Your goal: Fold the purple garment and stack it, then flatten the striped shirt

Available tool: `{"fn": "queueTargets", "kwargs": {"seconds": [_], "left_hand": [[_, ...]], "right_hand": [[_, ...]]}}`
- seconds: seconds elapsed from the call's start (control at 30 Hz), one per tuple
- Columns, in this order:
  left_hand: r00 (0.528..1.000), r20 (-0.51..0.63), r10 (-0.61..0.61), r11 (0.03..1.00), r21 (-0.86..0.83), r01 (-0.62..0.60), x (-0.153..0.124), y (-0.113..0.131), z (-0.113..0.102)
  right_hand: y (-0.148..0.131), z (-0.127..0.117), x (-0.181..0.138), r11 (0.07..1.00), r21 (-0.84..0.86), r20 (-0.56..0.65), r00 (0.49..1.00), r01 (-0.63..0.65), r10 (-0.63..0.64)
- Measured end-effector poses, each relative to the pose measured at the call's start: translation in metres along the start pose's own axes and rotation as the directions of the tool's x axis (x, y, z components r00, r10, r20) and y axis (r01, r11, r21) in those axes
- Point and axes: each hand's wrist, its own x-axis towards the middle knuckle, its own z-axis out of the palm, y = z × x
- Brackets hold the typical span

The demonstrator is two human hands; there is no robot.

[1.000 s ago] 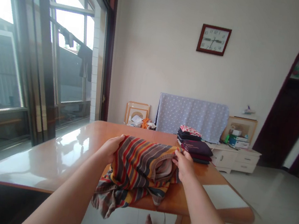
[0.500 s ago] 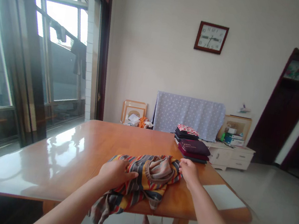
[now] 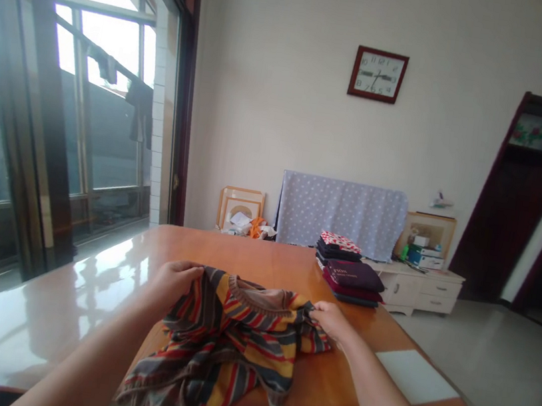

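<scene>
A striped shirt (image 3: 225, 344) in orange, grey, red and yellow lies spread on the wooden table (image 3: 84, 311), its collar facing away from me and its lower part hanging over the near edge. My left hand (image 3: 173, 281) is closed on the shirt's left shoulder. My right hand (image 3: 330, 319) pinches the right shoulder. Both hands hold the cloth low over the tabletop.
Two stacks of folded clothes (image 3: 347, 275) sit at the table's far right. A white sheet (image 3: 415, 376) lies on the right corner. Beyond stand a dotted blue cloth (image 3: 343, 213), a white cabinet (image 3: 420, 288), picture frames (image 3: 240, 207), a wall clock (image 3: 378, 75) and large windows (image 3: 63, 100) on the left.
The bunched shirt has been opened out: my left hand moved left and my right hand stayed at the right, and the shirt now lies wider and flatter with its collar showing.
</scene>
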Motion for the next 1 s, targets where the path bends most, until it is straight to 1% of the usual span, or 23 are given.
{"fn": "queueTargets", "kwargs": {"seconds": [0.07,0.13,0.2,0.27,0.33,0.4,0.43,0.5,0.57,0.63,0.67,0.7,0.73,0.77,0.8,0.83,0.87,0.9,0.93,0.97,1.0], "left_hand": [[0.999,-0.045,-0.008,0.999,-0.052,0.006,0.009,0.001,-0.01],[0.995,-0.099,-0.031,0.993,-0.118,0.019,0.019,0.001,-0.018],[0.981,-0.186,-0.057,0.981,-0.194,0.02,0.029,0.0,-0.025],[0.962,-0.266,-0.055,0.964,-0.265,-0.018,0.039,-0.001,-0.03],[0.952,-0.303,-0.036,0.951,-0.302,-0.06,0.049,-0.004,-0.034],[0.949,-0.312,-0.034,0.954,-0.293,-0.063,0.058,-0.008,-0.039],[0.948,-0.317,-0.036,0.96,-0.273,-0.055,0.062,-0.009,-0.04],[0.95,-0.31,-0.037,0.978,-0.206,-0.03,0.066,-0.013,-0.042],[0.968,-0.251,-0.025,0.995,-0.103,-0.001,0.064,-0.017,-0.04],[0.993,-0.115,-0.017,0.999,0.029,0.02,0.057,-0.021,-0.034],[1.0,-0.02,-0.022,0.995,0.1,0.024,0.052,-0.024,-0.03],[0.996,0.081,-0.036,0.984,0.174,0.021,0.046,-0.027,-0.026],[0.983,0.177,-0.059,0.968,0.252,0.013,0.041,-0.031,-0.022],[0.964,0.254,-0.082,0.943,0.332,-0.007,0.036,-0.036,-0.018],[0.947,0.306,-0.098,0.911,0.412,-0.039,0.033,-0.041,-0.015],[0.936,0.334,-0.107,0.87,0.488,-0.074,0.03,-0.047,-0.012],[0.932,0.347,-0.109,0.825,0.554,-0.109,0.028,-0.053,-0.01],[0.931,0.349,-0.108,0.782,0.608,-0.137,0.027,-0.059,-0.008],[0.932,0.346,-0.108,0.746,0.648,-0.154,0.025,-0.064,-0.006],[0.932,0.343,-0.113,0.722,0.673,-0.161,0.024,-0.068,-0.005],[0.932,0.343,-0.117,0.711,0.684,-0.163,0.023,-0.072,-0.003]], "right_hand": [[-0.006,0.005,0.005,0.996,0.086,-0.026,1.0,0.013,-0.01],[-0.015,0.006,0.013,0.984,0.174,-0.094,0.995,0.039,-0.023],[-0.026,0.005,0.022,0.966,0.248,-0.179,0.984,0.073,-0.029],[-0.039,0.003,0.03,0.936,0.336,-0.241,0.97,0.107,-0.024],[-0.052,0.003,0.034,0.883,0.45,-0.25,0.968,0.133,-0.019],[-0.062,0.004,0.035,0.828,0.541,-0.228,0.973,0.147,-0.023],[-0.066,0.005,0.035,0.815,0.561,-0.22,0.975,0.149,-0.027],[-0.069,0.008,0.033,0.826,0.545,-0.211,0.977,0.14,-0.027],[-0.069,0.01,0.031,0.859,0.498,-0.208,0.978,0.119,-0.015],[-0.065,0.009,0.027,0.9,0.428,-0.177,0.984,0.077,0.0],[-0.062,0.007,0.023,0.922,0.386,-0.121,0.993,0.043,0.004],[-0.06,0.004,0.019,0.941,0.338,-0.017,1.0,-0.005,0.012],[-0.058,0.0,0.015,0.957,0.283,0.135,0.991,-0.063,0.025],[-0.056,-0.004,0.011,0.968,0.22,0.312,0.949,-0.119,0.046],[-0.054,-0.007,0.008,0.974,0.162,0.463,0.884,-0.156,0.065],[-0.053,-0.008,0.006,0.98,0.122,0.55,0.833,-0.16,0.068],[-0.052,-0.008,0.006,0.985,0.104,0.563,0.825,-0.138,0.056],[-0.05,-0.006,0.007,0.99,0.102,0.505,0.863,-0.093,0.029],[-0.049,-0.001,0.009,0.994,0.101,0.396,0.918,-0.04,-0.003],[-0.047,0.004,0.012,0.995,0.096,0.274,0.961,0.004,-0.03],[-0.045,0.011,0.015,0.996,0.089,0.178,0.983,0.026,-0.042]]}}
